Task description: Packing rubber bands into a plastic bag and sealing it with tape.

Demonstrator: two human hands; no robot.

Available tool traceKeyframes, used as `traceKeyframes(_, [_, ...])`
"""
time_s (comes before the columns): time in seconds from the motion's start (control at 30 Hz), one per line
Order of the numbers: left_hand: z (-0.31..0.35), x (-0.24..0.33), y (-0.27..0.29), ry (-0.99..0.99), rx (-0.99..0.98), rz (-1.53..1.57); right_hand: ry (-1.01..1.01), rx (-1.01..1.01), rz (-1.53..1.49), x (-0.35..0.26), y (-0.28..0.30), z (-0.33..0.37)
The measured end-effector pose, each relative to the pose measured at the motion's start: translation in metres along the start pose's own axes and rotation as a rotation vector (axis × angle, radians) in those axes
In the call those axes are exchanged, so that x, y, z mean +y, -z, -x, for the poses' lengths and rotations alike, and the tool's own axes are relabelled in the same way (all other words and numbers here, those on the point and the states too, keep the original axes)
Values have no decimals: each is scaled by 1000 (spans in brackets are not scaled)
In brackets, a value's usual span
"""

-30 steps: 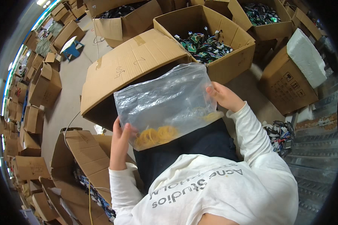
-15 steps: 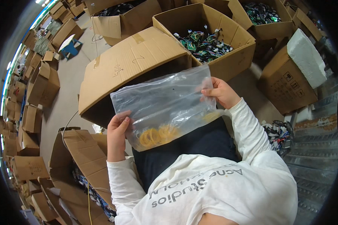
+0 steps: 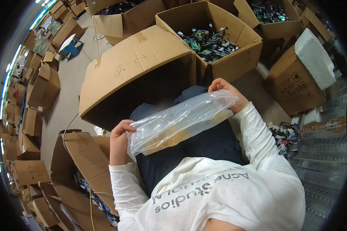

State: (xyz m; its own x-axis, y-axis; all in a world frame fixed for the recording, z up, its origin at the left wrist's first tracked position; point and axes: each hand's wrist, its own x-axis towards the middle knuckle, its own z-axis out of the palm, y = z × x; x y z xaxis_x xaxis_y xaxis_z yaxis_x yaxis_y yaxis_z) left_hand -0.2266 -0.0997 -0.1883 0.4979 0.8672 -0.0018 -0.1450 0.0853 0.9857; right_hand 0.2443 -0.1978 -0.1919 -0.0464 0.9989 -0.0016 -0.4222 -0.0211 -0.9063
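Note:
A clear plastic bag [image 3: 185,119] lies across my lap, its far part folded over toward me. Yellow ring-shaped pieces [image 3: 171,134] show blurred through the plastic along its near side. My left hand [image 3: 121,130] pinches the bag's left end between thumb and fingers. At the right end, my right hand [image 3: 225,92] grips the folded edge, and the plastic partly covers its fingers. Both forearms are in white sleeves above my dark trousers [image 3: 204,144].
A large cardboard box [image 3: 127,63] lies open toward my knees. Behind it stands a carton [image 3: 235,63] of green circuit boards with wires. White foam [image 3: 315,59] leans on a box at right. Bundled cables [image 3: 285,138] lie beside a metal surface [image 3: 324,154]. Another open carton [image 3: 85,154] is at left.
The bag's far edge has come down and toward me, so the flat bag is now folded over. Both hands still hold its ends, and my knees now show beyond it.

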Motion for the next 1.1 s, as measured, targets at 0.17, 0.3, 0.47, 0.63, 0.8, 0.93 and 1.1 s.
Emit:
traceKeyframes(0.17, [6, 29, -42, 63, 82, -62, -134, -133, 382, -24, -9, 10])
traceKeyframes(0.3, [14, 36, -59, 39, 53, -224, -59, -122, 738, -25, -10, 17])
traceKeyframes(0.47, [19, 29, -53, 24, 110, -177, 131, -71, 831, -25, -11, 23])
traceKeyframes(0.63, [22, 13, -25, 101, -17, -121, 10, -122, 406, -15, -3, 28])
traceKeyframes(0.8, [23, 15, -37, -31, -16, -271, 144, -179, 494, 0, 3, 39])
traceKeyframes(0.93, [28, 13, -33, -70, -82, -345, -50, -23, 503, -2, -10, 48])
traceKeyframes(1.1, [31, 25, -43, 1, -96, -346, -230, -58, 407, -16, -11, 59])
